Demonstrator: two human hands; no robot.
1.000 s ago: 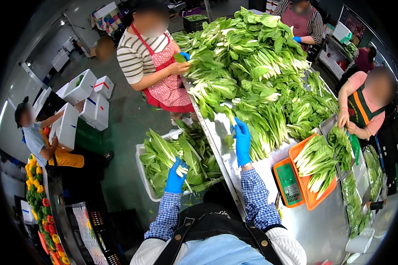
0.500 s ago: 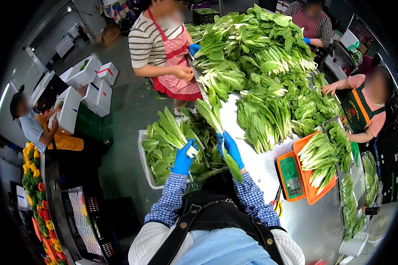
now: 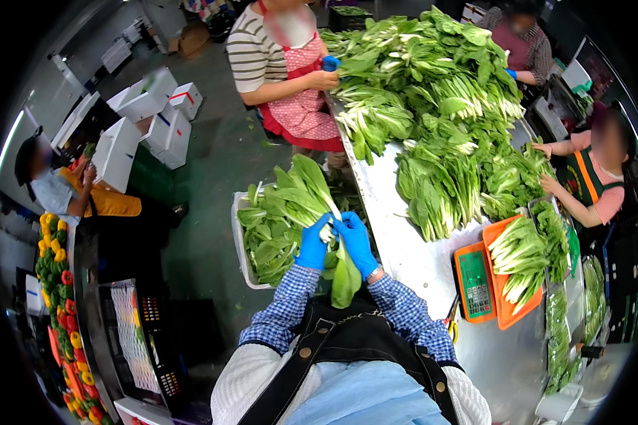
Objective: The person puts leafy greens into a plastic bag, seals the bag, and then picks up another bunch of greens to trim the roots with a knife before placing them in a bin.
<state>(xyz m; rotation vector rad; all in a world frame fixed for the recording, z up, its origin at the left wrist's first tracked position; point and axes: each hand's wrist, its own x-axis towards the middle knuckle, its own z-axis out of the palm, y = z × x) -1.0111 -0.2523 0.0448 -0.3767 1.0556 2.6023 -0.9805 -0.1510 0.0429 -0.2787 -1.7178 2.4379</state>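
Over the bin, my left hand (image 3: 310, 246), in a blue glove, is closed around the white stalk ends of a bunch of leafy greens (image 3: 295, 193), leaves pointing away from me. Beside it my right hand (image 3: 356, 244), also gloved in blue, pinches a pale stem at the bunch's base. A single green leaf (image 3: 345, 282) hangs down from between the two hands. Below them stands a white plastic bin (image 3: 238, 242) holding loose leafy greens (image 3: 266, 249). A big heap of the same greens (image 3: 439, 177) covers much of the metal table.
On the metal table (image 3: 418, 273), an orange scale (image 3: 477, 283) carries greens in its tray (image 3: 509, 317). Scissors (image 3: 452, 324) lie nearby, with bagged greens (image 3: 558, 333) farther right. Co-workers stand around the table; another is by white foam boxes (image 3: 117, 152). Peppers (image 3: 67, 319) line the left.
My hands have come together, the right moving left to the bunch with its stem. The leaf now hangs between them. The view has shifted slightly, and a co-worker across the table has reached toward the heap.
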